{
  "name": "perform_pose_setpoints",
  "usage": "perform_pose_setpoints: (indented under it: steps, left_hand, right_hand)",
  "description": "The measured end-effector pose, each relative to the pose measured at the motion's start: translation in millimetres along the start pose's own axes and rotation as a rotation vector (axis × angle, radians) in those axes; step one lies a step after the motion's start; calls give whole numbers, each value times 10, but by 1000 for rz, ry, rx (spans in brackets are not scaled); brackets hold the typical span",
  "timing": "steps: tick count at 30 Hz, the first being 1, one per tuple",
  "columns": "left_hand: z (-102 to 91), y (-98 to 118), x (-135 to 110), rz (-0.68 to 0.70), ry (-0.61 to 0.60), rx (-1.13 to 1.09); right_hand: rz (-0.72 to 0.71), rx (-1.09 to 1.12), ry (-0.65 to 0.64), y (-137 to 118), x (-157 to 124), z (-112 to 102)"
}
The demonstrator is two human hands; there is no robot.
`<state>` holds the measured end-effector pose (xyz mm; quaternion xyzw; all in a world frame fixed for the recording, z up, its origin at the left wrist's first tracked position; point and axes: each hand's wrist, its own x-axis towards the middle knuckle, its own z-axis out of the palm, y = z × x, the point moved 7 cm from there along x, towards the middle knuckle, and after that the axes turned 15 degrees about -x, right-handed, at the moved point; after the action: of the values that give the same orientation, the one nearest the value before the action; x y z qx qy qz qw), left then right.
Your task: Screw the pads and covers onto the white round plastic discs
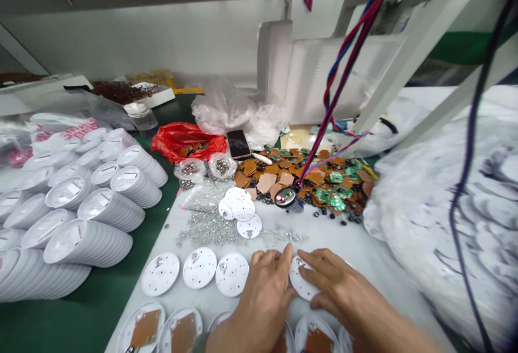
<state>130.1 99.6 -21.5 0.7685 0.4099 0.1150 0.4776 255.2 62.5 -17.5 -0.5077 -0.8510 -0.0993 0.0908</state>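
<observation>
White disc (300,287) first: it's on the pale worktop (348,242), near side, right end of the far row, partly under the R hand (309,283). R fingers are loosely spread over its face, thumb by the near edge; can't tell if there's a real pinch. L hand (281,272) is just left of it, fingers close together, pointing far; can't see under the palm, so can't tell if it's got anything.

Handling: prob. light, thin, stiff plastic, a bit slick, might crack or scuff if forced. Best hold: opp. edges of the rim, clear of the holes and the metal bit on its face.

Outward: 3 more discs (199,268) sit left in the same row. Nearer, dishes w/ brown boards (184,334), some hidden by the forearms, so tight room on the near side. Just far of the hands, loose shiny pcs (210,229), easy to scatter, w/ a small disc pile (238,204) amid them. Farther, a heap of brown boards (267,183), plus a round black part (285,197) at the end of twisted wires (335,75), a poss. snag for a far reach. Left: stacked white cups (107,210). Right: a bulky clear bag (429,234) crowds that side.
</observation>
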Motion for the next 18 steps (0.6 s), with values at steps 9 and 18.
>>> perform_pose_setpoints:
  steps: [9,18]
  left_hand:
    - [-236,109,33,39,141,-309]
    - [-374,261,-11,70,134,-549]
  right_hand:
    - [-57,-49,185,-115,-26,-340]
    - [472,661,-96,194,36,-254]
